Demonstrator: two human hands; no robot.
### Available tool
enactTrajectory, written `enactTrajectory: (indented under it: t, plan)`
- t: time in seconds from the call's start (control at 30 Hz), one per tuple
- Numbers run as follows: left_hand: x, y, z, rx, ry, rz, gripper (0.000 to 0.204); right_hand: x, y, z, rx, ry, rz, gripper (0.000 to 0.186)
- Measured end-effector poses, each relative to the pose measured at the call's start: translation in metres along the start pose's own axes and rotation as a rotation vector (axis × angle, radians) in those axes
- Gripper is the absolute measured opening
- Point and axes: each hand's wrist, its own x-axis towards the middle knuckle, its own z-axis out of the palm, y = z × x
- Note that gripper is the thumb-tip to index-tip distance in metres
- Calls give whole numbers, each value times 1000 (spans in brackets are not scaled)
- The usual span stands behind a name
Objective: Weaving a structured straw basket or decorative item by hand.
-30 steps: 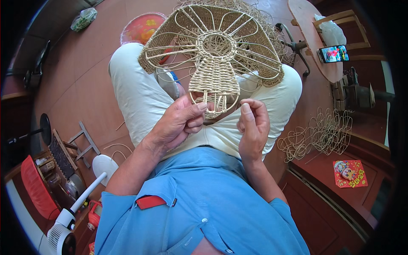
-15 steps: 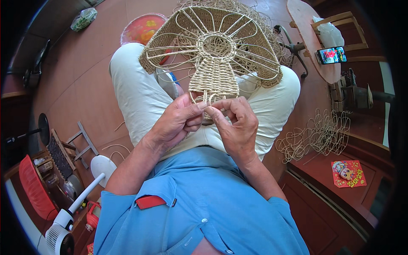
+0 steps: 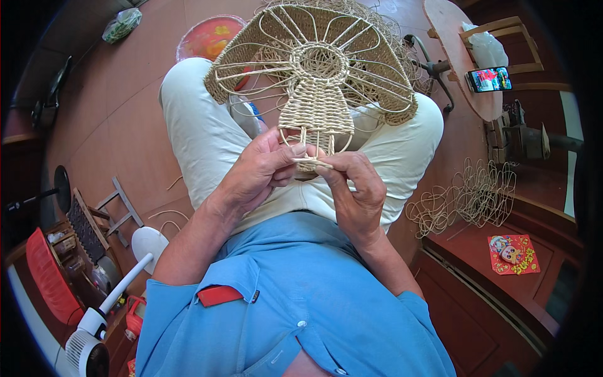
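Observation:
A straw-coloured woven piece [image 3: 314, 107] lies across my bent legs: a curved fan-like top with open loops round a braided ring, and a tapered woven neck with strands at its lower end. My left hand [image 3: 267, 166] grips that lower end at the left, fingers curled, thumb on the strands. My right hand [image 3: 353, 191] pinches a short cord or braided strand [image 3: 313, 161] at the bottom edge, thumb and forefinger together just right of my left thumb.
Tangled cord lies behind the piece and more [image 3: 461, 195] at the right. A board [image 3: 487, 110] holds a phone [image 3: 488, 79] and white bag. A pink-red round tray [image 3: 195, 38] is beyond my left knee, a white fan [image 3: 85, 352] at lower left, a red paper [image 3: 512, 264] at lower right.
My right hand came leftward from beside the piece to the bottom strands, then dropped slightly, pinching the cord at the lower edge. My left hand stays gripping there.

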Motion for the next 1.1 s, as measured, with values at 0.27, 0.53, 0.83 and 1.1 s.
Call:
enactTrajectory:
  t: [0.27,0.53,0.83,1.1]
  plan:
    - [1,2,-7,125,11,17,31,-34,8,4,205,8,250,12]
    - [-1,7,-3,127,50,-18,33,-40,30,17,877,101,858,23]
    - [-3,6,-1,81,78,-130,32,-20,56,29,1174,70,1021,14]
    - [-3,-2,-4,-51,53,-99,31,-7,66,27,1212,54,1000,18]
